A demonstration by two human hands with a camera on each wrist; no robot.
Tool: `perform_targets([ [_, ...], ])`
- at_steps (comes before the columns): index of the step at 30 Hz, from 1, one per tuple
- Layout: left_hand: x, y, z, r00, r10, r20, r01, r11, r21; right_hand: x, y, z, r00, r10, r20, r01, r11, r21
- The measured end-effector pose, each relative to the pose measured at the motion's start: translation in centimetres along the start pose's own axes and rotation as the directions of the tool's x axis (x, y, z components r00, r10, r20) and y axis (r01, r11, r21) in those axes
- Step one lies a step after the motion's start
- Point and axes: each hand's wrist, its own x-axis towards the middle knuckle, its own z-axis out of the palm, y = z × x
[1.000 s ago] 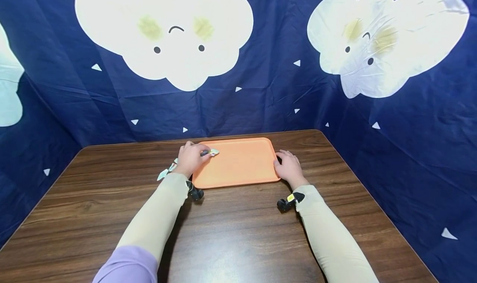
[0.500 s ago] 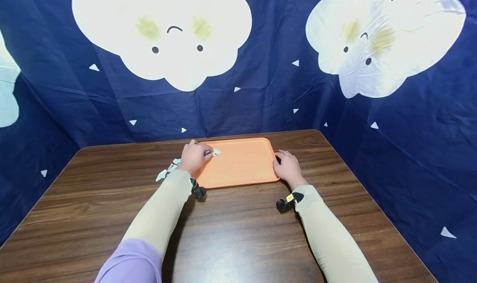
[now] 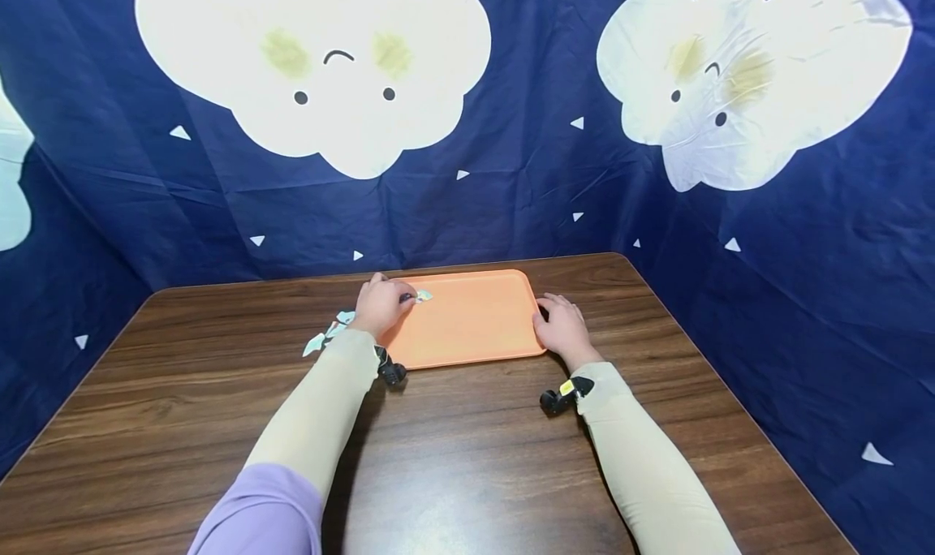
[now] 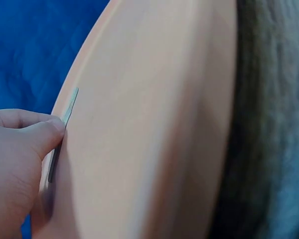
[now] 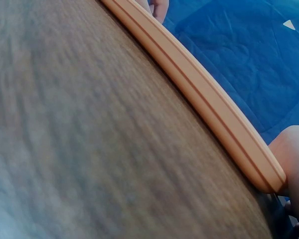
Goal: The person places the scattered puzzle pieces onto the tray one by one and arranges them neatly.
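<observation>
My left hand [image 3: 379,307] is over the left end of an orange tray [image 3: 475,316]. Between thumb and fingers it pinches a small, thin, pale flat piece [image 3: 424,296] with some colour on it. Seen edge-on in the left wrist view, that piece [image 4: 71,105] stands tilted just above or on the tray floor; contact is unclear. My right hand [image 3: 564,328] grips the tray's right edge, with part of the hand at the corner of the tray rim [image 5: 229,129] in the right wrist view. Its far fingers are mostly hidden there.
Several similar pale blue-white flat pieces [image 3: 316,343] lie on the brown wooden table [image 3: 219,393], left of the tray and partly behind my left wrist. A dark blue cloth [image 3: 526,190] with white clouds hangs behind the table and along its sides.
My left hand has shifted slightly right and inward over the tray, with the pale piece still pinched. The right hand stays on the tray's edge.
</observation>
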Motion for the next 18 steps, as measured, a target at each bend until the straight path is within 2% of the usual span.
perform_targets([
  [11,0.07,-0.42,0.34,1.000,0.016,-0.016,-0.016,0.999,-0.036,-0.03,-0.11,-0.01,1.000,-0.005,-0.003,0.005,1.000,0.000],
  [18,-0.25,-0.62,0.20,1.000,-0.007,-0.026,0.004,0.993,-0.117,-0.06,0.09,0.11,1.000,-0.008,-0.009,0.008,1.000,0.002],
])
